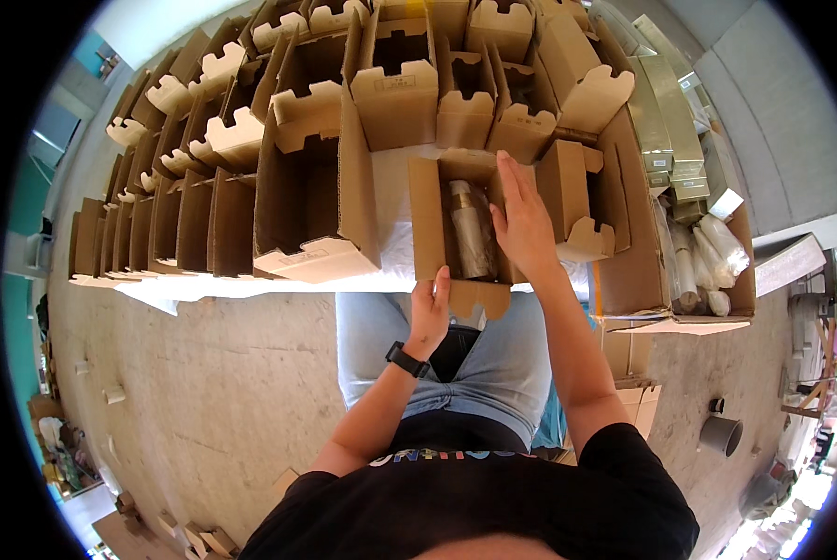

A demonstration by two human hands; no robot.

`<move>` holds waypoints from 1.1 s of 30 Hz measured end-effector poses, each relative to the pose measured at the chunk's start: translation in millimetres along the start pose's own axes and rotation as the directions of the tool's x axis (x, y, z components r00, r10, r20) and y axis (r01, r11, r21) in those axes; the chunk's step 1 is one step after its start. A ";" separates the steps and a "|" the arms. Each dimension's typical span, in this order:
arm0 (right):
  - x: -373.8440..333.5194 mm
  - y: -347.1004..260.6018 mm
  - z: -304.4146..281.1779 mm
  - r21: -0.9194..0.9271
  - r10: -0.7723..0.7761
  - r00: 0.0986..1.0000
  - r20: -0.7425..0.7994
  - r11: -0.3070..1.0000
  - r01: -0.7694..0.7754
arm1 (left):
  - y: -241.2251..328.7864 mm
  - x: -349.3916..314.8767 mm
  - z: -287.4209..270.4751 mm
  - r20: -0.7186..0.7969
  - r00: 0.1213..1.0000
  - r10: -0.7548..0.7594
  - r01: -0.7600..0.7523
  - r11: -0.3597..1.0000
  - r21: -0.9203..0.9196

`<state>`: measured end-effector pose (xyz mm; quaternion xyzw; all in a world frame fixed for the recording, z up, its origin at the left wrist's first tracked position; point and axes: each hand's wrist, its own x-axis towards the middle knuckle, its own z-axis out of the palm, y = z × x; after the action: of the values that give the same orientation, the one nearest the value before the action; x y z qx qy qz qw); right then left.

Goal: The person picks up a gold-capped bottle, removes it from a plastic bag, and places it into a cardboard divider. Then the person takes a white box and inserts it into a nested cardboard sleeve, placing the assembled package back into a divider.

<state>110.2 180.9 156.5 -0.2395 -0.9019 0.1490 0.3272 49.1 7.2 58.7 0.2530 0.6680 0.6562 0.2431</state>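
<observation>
In front of me at the table's near edge stands an open brown cardboard box (pixel 426 210). A bottle-like item (pixel 476 245), gold-toned and wrapped in clear plastic, lies inside it. My left hand (pixel 430 303) grips the box's near left corner, its fingers closed on the cardboard beside the front flap (pixel 480 299). Along the box's right wall rests my right hand (pixel 525 219), palm flat and fingers stretched toward the far end. Part of that wall is hidden beneath the hand.
Rows of open cardboard boxes (pixel 395 107) crowd the table's left and back. To the right, a larger carton (pixel 624 224) adjoins several gold boxes (pixel 687 154) and plastic-wrapped items (pixel 717 252). A grey bucket (pixel 721 435) stands on the floor at right.
</observation>
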 end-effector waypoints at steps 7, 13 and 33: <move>-3.1 -4.2 -6.1 -0.024 -0.002 0.996 0.088 1.000 0.005 | 8.2 -0.6 -1.8 0.016 1.000 -0.008 0.008 0.999 -0.046; -12.7 -5.4 -6.2 -0.415 -0.037 0.991 0.130 0.906 0.088 | 2.8 0.4 -0.6 -0.004 0.999 0.033 -0.033 0.999 -0.035; -10.5 -2.6 -5.7 -0.313 -0.013 0.987 0.160 0.947 0.063 | 20.6 16.5 -15.1 0.336 0.936 -0.106 0.227 0.912 -0.343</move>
<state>120.1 173.8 156.3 -0.2592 -0.9413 0.0138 0.2159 27.1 6.8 79.7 0.2428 0.5024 0.7008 0.4445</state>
